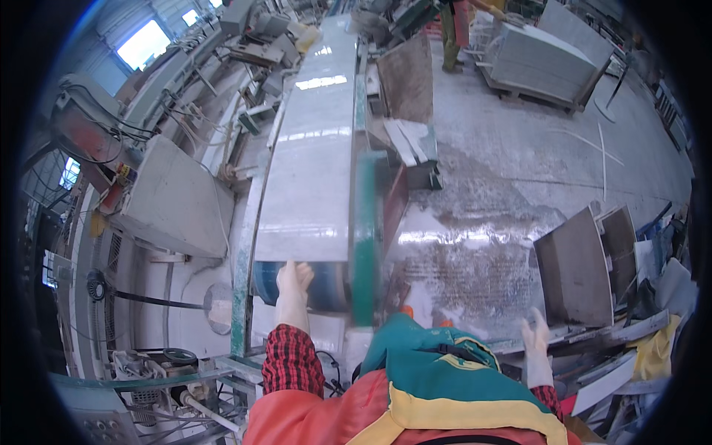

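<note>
A long, pale, glossy stone slab (308, 178) lies on a conveyor in front of me. Its near edge ends above the blue belt roller (319, 285). My left hand (294, 278), in a whitish glove, is closed at that near edge, its fingertips on the slab; the thumb side is partly hidden. Off to my right, my right hand (535, 335), also gloved, hangs with its fingers apart and holds nothing. Brown-grey stone panels (575, 267) lean upright just beyond it, apart from the hand.
A green conveyor side rail (365, 237) runs along the slab's right. Wet floor (475, 259) stretches beyond it. Stone offcuts (608, 386) pile up at the lower right. Another person (450, 37) stands far off near a stack of slabs (538, 63). Machinery (89, 141) lines the left.
</note>
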Motion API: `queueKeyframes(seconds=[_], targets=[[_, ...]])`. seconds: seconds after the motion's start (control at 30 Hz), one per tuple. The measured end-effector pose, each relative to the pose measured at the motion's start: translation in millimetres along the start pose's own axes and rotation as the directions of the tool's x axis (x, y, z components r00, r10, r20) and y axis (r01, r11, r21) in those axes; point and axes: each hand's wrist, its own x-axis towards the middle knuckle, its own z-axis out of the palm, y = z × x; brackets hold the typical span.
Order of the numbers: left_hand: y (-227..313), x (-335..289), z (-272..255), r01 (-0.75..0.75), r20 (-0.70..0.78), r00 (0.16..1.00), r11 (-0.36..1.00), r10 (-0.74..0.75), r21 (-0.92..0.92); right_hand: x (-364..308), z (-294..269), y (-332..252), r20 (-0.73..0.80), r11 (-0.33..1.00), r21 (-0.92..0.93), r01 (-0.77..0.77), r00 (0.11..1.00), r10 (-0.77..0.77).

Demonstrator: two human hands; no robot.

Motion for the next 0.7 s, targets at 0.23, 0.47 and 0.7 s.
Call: queueKeyframes(seconds=[0.23, 0.47, 0.7], targets=[[22.3, -32.8, 10.5, -0.002, 0.261, 0.964, 0.978, -0.053, 0.209, -86.3, -144.2, 112.7, -0.650, 0.839, -0.305, -0.451, 0.742, 0.163], [-11.7, -75.3, 72.1, 0.061, 0.414, 0.777, 0.711, -0.474, 0.701, -147.1, -154.1, 212.5, -0.762, 0.556, -0.633, -0.538, 0.559, -0.326], [-73.5, -80.2, 83.6, -0.129, 0.413, 0.843, 0.616, -0.344, 0.777, -161.2, -125.2, 262.1, -0.563, 0.066, -0.818, -0.571, 0.819, 0.115]])
